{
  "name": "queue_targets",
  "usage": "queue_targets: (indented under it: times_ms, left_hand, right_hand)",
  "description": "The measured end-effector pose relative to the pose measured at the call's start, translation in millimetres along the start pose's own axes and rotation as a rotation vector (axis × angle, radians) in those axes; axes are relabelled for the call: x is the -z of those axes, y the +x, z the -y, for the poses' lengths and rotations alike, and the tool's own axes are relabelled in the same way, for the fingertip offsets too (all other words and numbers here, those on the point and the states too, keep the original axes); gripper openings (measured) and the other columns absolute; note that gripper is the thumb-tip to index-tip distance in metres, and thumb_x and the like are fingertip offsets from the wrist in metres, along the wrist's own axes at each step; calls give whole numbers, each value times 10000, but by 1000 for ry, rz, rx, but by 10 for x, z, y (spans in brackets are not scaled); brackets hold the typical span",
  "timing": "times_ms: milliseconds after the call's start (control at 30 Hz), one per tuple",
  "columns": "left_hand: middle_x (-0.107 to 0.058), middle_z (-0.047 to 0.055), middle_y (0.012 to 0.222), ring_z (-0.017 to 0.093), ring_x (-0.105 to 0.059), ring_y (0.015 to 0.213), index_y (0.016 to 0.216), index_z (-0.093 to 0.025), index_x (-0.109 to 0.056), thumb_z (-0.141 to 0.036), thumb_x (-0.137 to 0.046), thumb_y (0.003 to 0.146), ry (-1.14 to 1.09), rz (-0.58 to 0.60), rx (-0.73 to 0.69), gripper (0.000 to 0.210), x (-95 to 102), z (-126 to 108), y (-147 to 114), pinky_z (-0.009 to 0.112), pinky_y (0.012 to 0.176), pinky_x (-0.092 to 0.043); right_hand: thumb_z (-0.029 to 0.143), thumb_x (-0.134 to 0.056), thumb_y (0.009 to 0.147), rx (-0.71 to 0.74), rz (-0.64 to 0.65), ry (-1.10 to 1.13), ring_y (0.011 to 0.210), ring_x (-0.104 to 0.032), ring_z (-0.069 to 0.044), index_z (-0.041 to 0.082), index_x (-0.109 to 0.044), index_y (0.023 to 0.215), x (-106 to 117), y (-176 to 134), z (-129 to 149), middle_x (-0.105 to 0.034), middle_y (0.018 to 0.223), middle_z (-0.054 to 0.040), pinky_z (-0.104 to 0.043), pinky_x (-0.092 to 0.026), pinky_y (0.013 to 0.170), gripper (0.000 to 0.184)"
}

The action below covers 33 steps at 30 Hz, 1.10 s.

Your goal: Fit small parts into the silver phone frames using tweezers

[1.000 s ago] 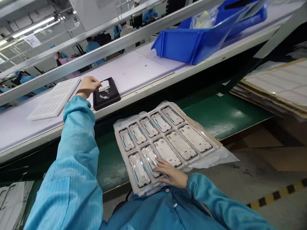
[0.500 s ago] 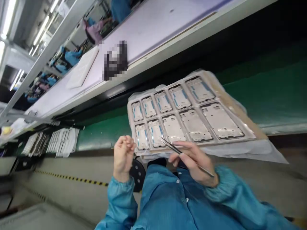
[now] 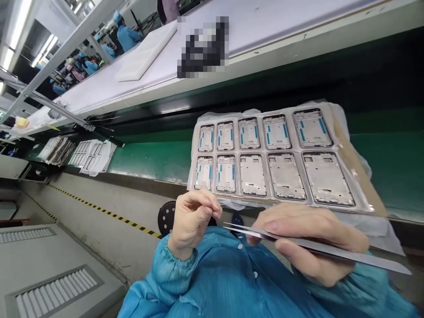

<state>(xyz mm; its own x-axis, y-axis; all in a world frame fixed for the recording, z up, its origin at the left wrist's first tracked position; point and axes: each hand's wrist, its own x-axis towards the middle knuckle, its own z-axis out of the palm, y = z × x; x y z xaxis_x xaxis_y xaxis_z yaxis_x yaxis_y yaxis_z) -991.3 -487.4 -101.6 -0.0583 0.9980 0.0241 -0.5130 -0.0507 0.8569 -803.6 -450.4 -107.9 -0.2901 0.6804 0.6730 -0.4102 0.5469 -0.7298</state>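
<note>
My right hand (image 3: 308,240) grips a pair of metal tweezers (image 3: 318,246), their thin tips slightly apart and pointing left. Just left of those tips, my left hand (image 3: 195,221) has thumb and forefinger pinched together; anything between them is too small to make out. Beyond both hands lies a clear plastic tray (image 3: 277,151) holding two rows of metal phone frames (image 3: 253,176). Blue strips (image 3: 232,172) line the sides of all the back-row frames and the two leftmost front-row ones. The three front-row frames toward the right show bare metal.
The tray rests on a green bench (image 3: 149,159). A raised white shelf (image 3: 265,31) runs behind it, bearing a white slab (image 3: 147,53) and a blurred-out dark item (image 3: 203,48). More trays (image 3: 91,154) lie far left. A perforated black stool (image 3: 165,217) stands below. Co-workers (image 3: 127,35) sit in the background.
Both hands have drawn back from the tray toward my body, the tweezers now lower and flatter. The left pinch has come nearer the tweezer tips. My view has shifted too.
</note>
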Motion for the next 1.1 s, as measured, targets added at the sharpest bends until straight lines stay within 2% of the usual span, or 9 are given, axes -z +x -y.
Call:
queue_targets:
  times_ms: [167, 333, 467, 967, 1033, 1100]
  left_hand:
    - [-630, -32, 681, 79, -572, 581, 810, -287, -761, -275, -901, 744, 24, 53, -39, 155, -92, -28, 27, 203, 586, -500]
    - [-630, -57, 605, 93, -577, 551, 1076, -397, -764, -333, -922, 709, 134, 59, -152, 405, -157, -19, 72, 196, 563, -514]
    - [-670, -54, 613, 86, -601, 561, 1075, -395, -776, -314, -923, 709, 169, 36, -197, 402, -198, 3, 102, 167, 560, -519]
    - [-682, -58, 633, 79, -630, 593, 1220, -361, -716, -261, -890, 761, 265, 29, -280, 501, -241, 39, 147, 148, 598, -543]
    - [-702, -45, 693, 91, -657, 634, 1283, -357, -676, -281, -879, 777, 310, 63, -271, 550, -193, 40, 158, 167, 628, -561]
    - [-749, 16, 896, 147, -713, 783, 1374, -334, -604, -364, -880, 771, 389, 96, -243, 664, -62, 71, 226, 229, 697, -597]
  right_hand:
    - [161, -657, 971, -16, -55, 10, 700, -773, -210, 318, -698, 1256, 29, -6, 87, -792, 827, -44, -308, -663, 585, 328]
    - [210, -712, 951, -5, -118, 21, 723, -785, -201, 315, -700, 1250, -4, -30, 104, -802, 886, -41, -280, -667, 601, 317]
    - [186, -711, 948, 10, -189, 15, 685, -776, -191, 290, -732, 1188, -25, -42, 97, -799, 856, -46, -258, -652, 565, 263]
    - [128, -716, 930, 23, -192, 157, 704, -781, -203, 291, -739, 1211, 2, -46, -66, -808, 886, -56, -249, -648, 540, 326]
    - [137, -715, 935, 22, -207, 171, 703, -781, -200, 283, -744, 1187, 11, -75, -103, -807, 877, -56, -248, -647, 538, 293]
    - [133, -719, 931, 12, -239, 167, 664, -770, -189, 275, -757, 1113, 72, -90, -197, -802, 831, -40, -254, -646, 540, 234]
